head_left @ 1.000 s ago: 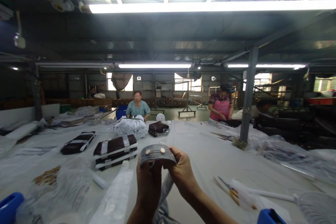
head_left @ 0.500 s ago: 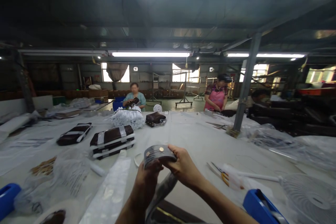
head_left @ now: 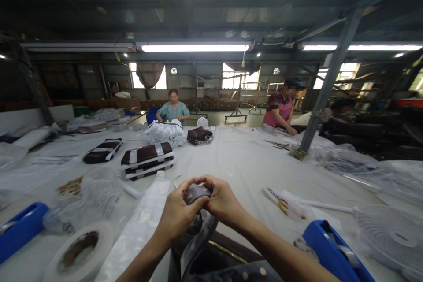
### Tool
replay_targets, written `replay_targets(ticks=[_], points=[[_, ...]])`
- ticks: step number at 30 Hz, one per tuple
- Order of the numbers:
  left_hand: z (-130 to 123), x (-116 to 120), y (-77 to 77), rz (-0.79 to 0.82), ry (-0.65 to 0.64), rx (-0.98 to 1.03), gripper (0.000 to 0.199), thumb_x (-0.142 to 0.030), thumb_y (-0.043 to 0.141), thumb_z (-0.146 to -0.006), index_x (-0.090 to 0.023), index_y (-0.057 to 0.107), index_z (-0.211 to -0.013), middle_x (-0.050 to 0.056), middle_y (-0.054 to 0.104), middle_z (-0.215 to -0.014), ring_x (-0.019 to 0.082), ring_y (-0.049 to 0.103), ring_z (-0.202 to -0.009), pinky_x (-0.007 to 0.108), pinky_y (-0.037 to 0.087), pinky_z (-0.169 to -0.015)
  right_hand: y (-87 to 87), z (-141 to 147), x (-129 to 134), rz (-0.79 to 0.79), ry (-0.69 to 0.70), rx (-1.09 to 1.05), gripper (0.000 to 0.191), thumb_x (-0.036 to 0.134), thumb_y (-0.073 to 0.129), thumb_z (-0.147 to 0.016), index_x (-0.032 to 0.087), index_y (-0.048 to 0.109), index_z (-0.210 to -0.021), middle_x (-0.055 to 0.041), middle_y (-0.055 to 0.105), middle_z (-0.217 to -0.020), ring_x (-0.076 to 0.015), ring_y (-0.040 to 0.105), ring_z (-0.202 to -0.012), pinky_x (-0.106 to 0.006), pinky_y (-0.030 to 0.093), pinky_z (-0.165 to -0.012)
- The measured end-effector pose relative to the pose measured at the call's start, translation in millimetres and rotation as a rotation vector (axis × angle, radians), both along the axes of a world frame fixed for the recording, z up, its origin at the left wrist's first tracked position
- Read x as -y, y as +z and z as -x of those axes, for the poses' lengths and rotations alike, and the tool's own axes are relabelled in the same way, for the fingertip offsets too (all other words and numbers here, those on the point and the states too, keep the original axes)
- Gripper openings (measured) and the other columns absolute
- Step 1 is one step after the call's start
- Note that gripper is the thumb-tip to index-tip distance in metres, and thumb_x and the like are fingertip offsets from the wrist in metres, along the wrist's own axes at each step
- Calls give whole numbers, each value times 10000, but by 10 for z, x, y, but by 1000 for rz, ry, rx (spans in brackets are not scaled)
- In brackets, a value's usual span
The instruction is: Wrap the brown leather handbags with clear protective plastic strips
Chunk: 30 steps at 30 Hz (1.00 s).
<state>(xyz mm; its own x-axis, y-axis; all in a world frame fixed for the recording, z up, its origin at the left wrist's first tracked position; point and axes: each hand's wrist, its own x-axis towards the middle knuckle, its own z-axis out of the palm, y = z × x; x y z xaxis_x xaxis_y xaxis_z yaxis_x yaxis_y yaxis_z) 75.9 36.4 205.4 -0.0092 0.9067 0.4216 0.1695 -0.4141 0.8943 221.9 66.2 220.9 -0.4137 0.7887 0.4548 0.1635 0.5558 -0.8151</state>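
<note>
A dark strap (head_left: 198, 192) with pale round studs is curled up between my two hands. My left hand (head_left: 180, 209) wraps its left side, thumb across the front. On the right side, my right hand (head_left: 221, 198) grips the same strap, its fingertips close to the left ones. From there the strap, looking plastic-wrapped, runs down to a dark brown bag (head_left: 228, 251) with a gold zipper, which lies under my forearms at the bottom of the view. Part of the strap is hidden behind my fingers.
Wrapped dark bags (head_left: 147, 154) sit at left behind a tape roll (head_left: 79, 251). Blue tape dispensers (head_left: 24, 229) (head_left: 333, 246) flank me. Scissors (head_left: 280, 202) and a white fan (head_left: 393, 233) lie right. Two people work across the white table (head_left: 238, 154).
Both hands have closed further round the strap, curling it tighter, and my left hand now shows its back and thumb. The view has tilted down, showing more of the bag.
</note>
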Motion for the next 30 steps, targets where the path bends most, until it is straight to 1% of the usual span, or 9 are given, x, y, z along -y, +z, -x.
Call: replay_targets(ticks=[4, 8, 11, 14, 18, 22, 25, 28, 30], points=[[-3, -69, -149, 89, -31, 112, 440, -514, 769, -699, -136, 630, -877, 47, 640, -737, 169, 580, -638, 235, 437, -570, -97, 25, -56, 185, -22, -72, 548, 149, 706, -584, 201, 457, -1069, 78, 594, -628, -103, 518, -550, -190, 359, -510], [44, -122, -233, 219, -147, 152, 552, -666, 723, -661, -141, 560, -709, -26, 476, -556, 106, 442, -476, 202, 344, -445, -92, -3, -116, 252, 83, -94, 531, 237, 768, -576, 188, 479, -1019, 85, 556, -627, -85, 481, -539, -190, 347, -506], [73, -117, -271, 293, -104, 201, 586, -710, 681, -670, -138, 556, -677, -53, 399, -497, 73, 359, -403, 181, 280, -385, -63, -42, -167, 253, 86, -52, 561, 314, 823, -548, 176, 525, -1003, 83, 540, -620, -88, 476, -537, -202, 359, -513], [63, -79, -266, 313, -92, 281, 546, -645, 746, -653, -146, 524, -669, -78, 363, -472, 44, 302, -373, 159, 235, -361, -37, -83, -204, 187, 34, 6, 472, 330, 830, -554, 160, 609, -934, 80, 507, -604, -85, 448, -554, -208, 355, -534], [18, -68, -197, 292, -153, 611, 521, -535, 799, -656, -192, 407, -692, -95, 402, -468, 38, 322, -356, 137, 250, -353, -56, -105, -155, 185, 79, 97, 324, 369, 777, -641, 152, 648, -845, 51, 534, -645, -105, 463, -617, -210, 363, -556], [-68, -103, -137, 136, 12, 916, 595, -374, 876, -587, -226, 319, -734, -111, 445, -519, 57, 406, -397, 142, 351, -401, -254, 21, 11, 170, 120, 173, 332, 457, 747, -682, 157, 626, -754, 41, 536, -645, -116, 459, -613, -211, 348, -531], [-177, -107, -140, 99, 65, 1039, 541, -381, 852, -624, -222, 353, -755, -115, 410, -557, 47, 396, -421, 136, 366, -426, -448, 149, 97, 47, -8, 127, 358, 515, 686, -742, 172, 614, -813, 7, 605, -731, -149, 517, -661, -243, 392, -597], [-215, -111, -169, 115, 64, 1034, 527, -431, 830, -648, -215, 358, -742, -109, 389, -566, 49, 394, -441, 140, 365, -444, -546, 157, 93, -41, -118, 204, 403, 571, 564, -828, 171, 603, -808, -26, 627, -731, -167, 543, -656, -261, 392, -603], [-148, -116, -179, 108, 10, 870, 478, -500, 760, -720, -215, 379, -764, -96, 414, -572, 64, 411, -455, 157, 364, -458, -541, 92, 67, -59, -126, 310, 418, 573, 524, -855, 167, 610, -808, -41, 642, -726, -176, 563, -655, -261, 387, -599]])
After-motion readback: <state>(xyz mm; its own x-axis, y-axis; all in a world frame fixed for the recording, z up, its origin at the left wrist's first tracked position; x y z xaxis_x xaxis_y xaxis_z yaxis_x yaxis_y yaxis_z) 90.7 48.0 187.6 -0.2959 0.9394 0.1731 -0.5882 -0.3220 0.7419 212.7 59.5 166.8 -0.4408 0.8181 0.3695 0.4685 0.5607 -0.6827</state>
